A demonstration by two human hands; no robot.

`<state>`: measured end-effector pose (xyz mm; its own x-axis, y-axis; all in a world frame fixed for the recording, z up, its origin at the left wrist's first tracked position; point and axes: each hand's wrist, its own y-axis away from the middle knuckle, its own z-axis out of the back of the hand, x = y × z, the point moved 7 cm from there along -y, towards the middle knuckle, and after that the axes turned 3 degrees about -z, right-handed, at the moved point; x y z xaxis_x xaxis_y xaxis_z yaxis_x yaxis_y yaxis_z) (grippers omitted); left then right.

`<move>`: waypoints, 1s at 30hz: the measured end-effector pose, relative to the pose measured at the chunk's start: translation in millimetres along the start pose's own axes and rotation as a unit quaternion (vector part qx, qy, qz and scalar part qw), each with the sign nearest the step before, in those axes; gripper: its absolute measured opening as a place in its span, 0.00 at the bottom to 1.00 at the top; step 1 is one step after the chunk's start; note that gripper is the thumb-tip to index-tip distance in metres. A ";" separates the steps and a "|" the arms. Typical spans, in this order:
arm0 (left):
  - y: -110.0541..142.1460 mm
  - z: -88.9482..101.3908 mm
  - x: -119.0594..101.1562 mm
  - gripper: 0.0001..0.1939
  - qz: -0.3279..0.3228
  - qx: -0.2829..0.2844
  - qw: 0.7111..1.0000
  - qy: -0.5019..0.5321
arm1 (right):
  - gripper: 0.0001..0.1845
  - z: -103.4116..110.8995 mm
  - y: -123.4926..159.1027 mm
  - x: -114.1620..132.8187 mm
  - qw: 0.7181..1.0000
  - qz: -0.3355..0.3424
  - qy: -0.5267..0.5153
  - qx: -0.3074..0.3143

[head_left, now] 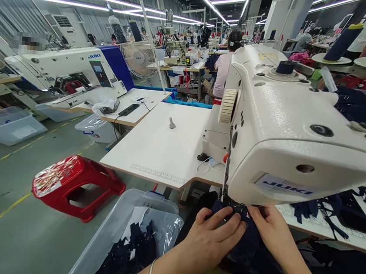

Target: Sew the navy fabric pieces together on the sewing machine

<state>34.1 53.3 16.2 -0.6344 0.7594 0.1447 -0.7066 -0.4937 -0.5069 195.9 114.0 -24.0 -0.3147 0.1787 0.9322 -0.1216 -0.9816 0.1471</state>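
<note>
Under the head of a white JUKI sewing machine (pixel 278 134), both hands work at a piece of navy fabric (pixel 246 244). My left hand (pixel 208 240), a bangle on its wrist, has its fingers bent over the fabric's edge close to the needle area. On the other side, my right hand (pixel 270 227) pinches the fabric between thumb and fingers, just below the machine's front. The machine head hides the needle and presser foot, and some fingertips are out of sight. More dark fabric hangs over my lap.
A clear plastic bin (pixel 103 242) with navy pieces stands at my left, near a red stool (pixel 79 187). The white table (pixel 155 147) bears a small grey metal piece (pixel 172 123). Navy strips (pixel 306 209) and a black phone (pixel 357 216) lie at right. A person (pixel 222 71) sits ahead.
</note>
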 end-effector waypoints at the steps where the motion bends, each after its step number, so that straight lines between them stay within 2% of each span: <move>1: -0.3 -0.2 -0.1 0.18 0.002 -0.001 1.000 -0.001 | 0.17 0.7 -1.4 0.8 1.000 0.000 0.009 -0.006; 5: -3.0 0.0 -1.5 0.18 0.001 -0.001 1.000 -0.003 | 0.11 1.5 -6.7 2.7 0.999 -0.001 0.031 -0.021; 10: -5.4 1.3 -0.5 0.17 0.008 0.002 1.000 -0.006 | 0.12 6.1 -4.4 5.0 0.999 0.015 0.023 -0.022; 14: -4.7 0.3 -0.6 0.17 -0.015 0.004 1.000 0.014 | 0.14 7.2 9.8 9.6 0.998 0.034 0.037 0.040; 17: -6.1 2.8 -1.6 0.15 -0.032 -0.017 0.998 0.047 | 0.13 3.5 21.5 14.7 0.992 0.062 0.076 0.074; 21: -14.8 9.8 5.0 0.12 0.013 -0.052 0.988 0.144 | 0.13 -0.6 31.9 28.5 0.985 0.118 0.112 0.062; 25: -22.4 16.0 17.2 0.11 0.106 -0.085 0.960 0.245 | 0.12 0.4 44.9 43.8 0.979 0.153 0.120 0.054; 27: -23.8 15.7 21.2 0.10 0.149 -0.080 0.946 0.277 | 0.10 0.7 53.9 49.1 0.977 0.169 0.113 0.071; 30: -24.4 13.7 19.4 0.05 0.174 -0.063 0.927 0.327 | 0.08 4.4 64.5 51.4 0.973 0.198 0.089 0.076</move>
<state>34.8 74.3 43.0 -0.4628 0.6787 -0.5703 -0.4275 -0.7345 -0.5271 176.1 59.6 34.8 -0.4689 -0.2192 0.8556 0.1779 -0.9723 -0.1516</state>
